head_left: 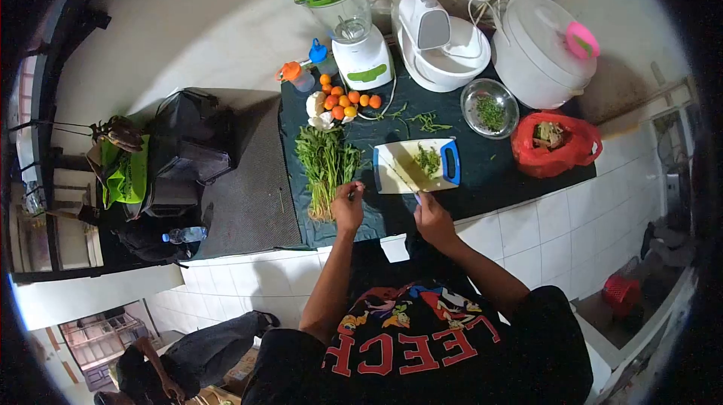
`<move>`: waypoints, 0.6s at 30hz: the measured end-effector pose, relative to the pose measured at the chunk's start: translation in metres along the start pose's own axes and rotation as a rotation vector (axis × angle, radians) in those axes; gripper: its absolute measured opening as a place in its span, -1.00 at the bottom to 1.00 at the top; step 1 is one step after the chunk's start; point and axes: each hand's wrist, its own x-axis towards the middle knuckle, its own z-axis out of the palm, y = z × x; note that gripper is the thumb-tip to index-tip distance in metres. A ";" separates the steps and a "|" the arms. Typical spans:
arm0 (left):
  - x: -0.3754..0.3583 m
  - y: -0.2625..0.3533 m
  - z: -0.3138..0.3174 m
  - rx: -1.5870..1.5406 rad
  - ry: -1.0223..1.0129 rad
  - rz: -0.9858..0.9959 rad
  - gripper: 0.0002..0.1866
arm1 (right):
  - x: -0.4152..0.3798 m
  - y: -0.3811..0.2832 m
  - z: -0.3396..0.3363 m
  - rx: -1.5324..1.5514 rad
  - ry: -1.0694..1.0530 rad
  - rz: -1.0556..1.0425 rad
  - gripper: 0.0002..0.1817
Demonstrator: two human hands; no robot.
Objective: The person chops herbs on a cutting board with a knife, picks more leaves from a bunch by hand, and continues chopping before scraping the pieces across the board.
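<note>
My right hand (433, 218) is closed around the handle of a knife (407, 179), whose blade slants up and left over a white cutting board (390, 150) with blue ends. Chopped greens (428, 159) lie in a small pile on the board. To the left of the board is my left hand (349, 205), its fingers curled together; whatever they may hold is too small to make out. Just beside it, a bunch of leafy green stalks (325, 164) rests on the dark table cover.
Behind the board are small orange tomato-like fruits (344, 101), a blender (361, 59) and a white stand mixer (452, 66). A metal bowl of chopped greens (468, 108), a red plastic bag (538, 160) and a white lidded container (538, 66) stand right. Another person (203, 348) is at lower left.
</note>
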 end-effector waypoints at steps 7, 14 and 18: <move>0.012 0.017 0.045 0.151 -0.122 0.130 -0.87 | -0.015 0.002 -0.001 0.094 -0.064 0.153 -0.55; 0.027 0.041 0.101 0.215 -0.137 0.259 -0.84 | -0.005 0.000 -0.030 0.111 -0.151 0.493 -0.55; 0.028 0.050 0.108 0.198 -0.147 0.216 -0.82 | -0.022 0.002 -0.026 0.173 -0.058 0.324 -0.53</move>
